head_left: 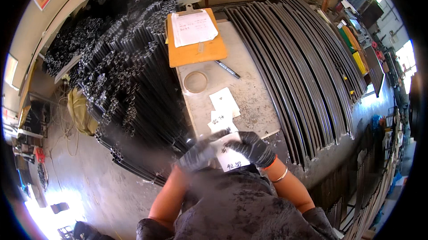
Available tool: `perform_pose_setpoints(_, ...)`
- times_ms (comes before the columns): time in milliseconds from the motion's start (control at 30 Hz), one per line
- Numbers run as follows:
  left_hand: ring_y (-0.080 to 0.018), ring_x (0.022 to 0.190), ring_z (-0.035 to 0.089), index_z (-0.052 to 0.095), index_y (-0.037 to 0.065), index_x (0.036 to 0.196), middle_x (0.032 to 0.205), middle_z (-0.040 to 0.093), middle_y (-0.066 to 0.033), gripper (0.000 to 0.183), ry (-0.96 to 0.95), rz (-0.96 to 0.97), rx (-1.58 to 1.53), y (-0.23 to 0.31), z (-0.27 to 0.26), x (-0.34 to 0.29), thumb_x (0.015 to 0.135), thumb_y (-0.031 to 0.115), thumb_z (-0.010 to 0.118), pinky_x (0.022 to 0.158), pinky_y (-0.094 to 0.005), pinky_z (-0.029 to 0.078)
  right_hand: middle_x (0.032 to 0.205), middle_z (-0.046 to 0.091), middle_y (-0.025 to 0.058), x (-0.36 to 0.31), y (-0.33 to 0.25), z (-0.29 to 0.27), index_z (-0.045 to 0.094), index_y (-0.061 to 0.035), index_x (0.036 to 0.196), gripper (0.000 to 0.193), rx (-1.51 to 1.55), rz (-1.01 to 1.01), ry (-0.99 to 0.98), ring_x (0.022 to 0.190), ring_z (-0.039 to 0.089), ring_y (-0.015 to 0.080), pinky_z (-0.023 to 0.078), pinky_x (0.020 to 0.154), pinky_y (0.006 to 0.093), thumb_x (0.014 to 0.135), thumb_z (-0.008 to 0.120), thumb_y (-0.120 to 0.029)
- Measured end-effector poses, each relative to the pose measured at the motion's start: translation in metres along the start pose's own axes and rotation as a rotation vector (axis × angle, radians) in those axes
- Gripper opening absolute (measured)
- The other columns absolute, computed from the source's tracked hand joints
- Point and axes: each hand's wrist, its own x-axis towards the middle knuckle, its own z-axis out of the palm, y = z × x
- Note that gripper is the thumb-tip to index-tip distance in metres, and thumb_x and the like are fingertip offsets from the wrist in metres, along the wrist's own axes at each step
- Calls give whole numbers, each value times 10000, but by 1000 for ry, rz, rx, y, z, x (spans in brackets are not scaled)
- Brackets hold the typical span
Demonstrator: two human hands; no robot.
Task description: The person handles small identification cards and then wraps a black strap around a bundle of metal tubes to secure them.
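Observation:
Close to my body, my right hand (pixel 257 149), in a dark glove with an orange cuff, is closed on the right side of a white paper card (pixel 231 159) with handwriting in dark ink. My left hand (pixel 196 155), gloved too, is at the card's left edge. Motion smears its fingers, so its grip is unclear. Beyond the hands, several white paper pieces (pixel 224 100) lie partly overlapping on a worn light board (pixel 254 84). A roll of tape (pixel 195 82) rests flat on it, with a dark marker (pixel 228 69) farther off.
An orange clipboard (pixel 196 55) holding written sheets lies at the board's far end. Stacked dark metal tubes (pixel 129 66) rise on the left, their open ends showing. Long dark bars (pixel 294 75) lie side by side on the right. A tan sack (pixel 80 113) stands at the far left.

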Motion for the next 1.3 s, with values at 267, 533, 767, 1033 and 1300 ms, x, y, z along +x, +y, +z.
perform_pose_setpoints(267, -129, 710, 623, 678, 17, 986, 808, 656, -68, 302, 359, 66, 130, -3, 3, 30, 920, 212, 458, 681, -257, 516, 1008, 644, 137, 24, 28, -39, 616, -21, 1036, 266, -216, -46, 169, 925, 619, 231, 496, 846, 333, 870, 628, -229)
perform_pose_setpoints(533, -119, 699, 615, 680, 3, 978, 837, 677, -74, 310, 512, 127, 359, -17, 9, 38, 932, 223, 467, 662, -260, 501, 1030, 581, 156, 163, 49, -114, 546, -127, 1167, 384, -1114, -16, 411, 940, 603, 321, 484, 800, 434, 815, 610, -265)
perform_pose_setpoints(767, -110, 707, 604, 680, 0, 976, 841, 671, -78, 362, 821, -70, 120, 14, 43, 46, 963, 260, 429, 658, -244, 485, 975, 584, 178, 211, 82, -97, 591, -91, 1030, 233, -1016, -47, 218, 841, 609, 348, 500, 748, 448, 813, 576, -174)
perform_pose_setpoints(1033, -153, 805, 631, 642, 29, 1009, 929, 643, -94, 239, 770, 97, 381, 17, 49, 83, 825, -8, 494, 722, -273, 517, 771, 623, 22, 119, 34, -143, 636, -42, 865, 258, 304, 9, 32, 684, 554, 84, 463, 605, 219, 923, 573, -285)
perform_pose_setpoints(1300, -213, 803, 639, 636, -40, 1014, 922, 669, -109, 313, 367, 94, 285, 42, 80, 145, 934, 221, 483, 746, -292, 513, 1125, 630, 115, -33, 64, -145, 496, -38, 1284, 408, 222, 14, -426, 997, 606, 179, 494, 865, 318, 940, 524, -255)
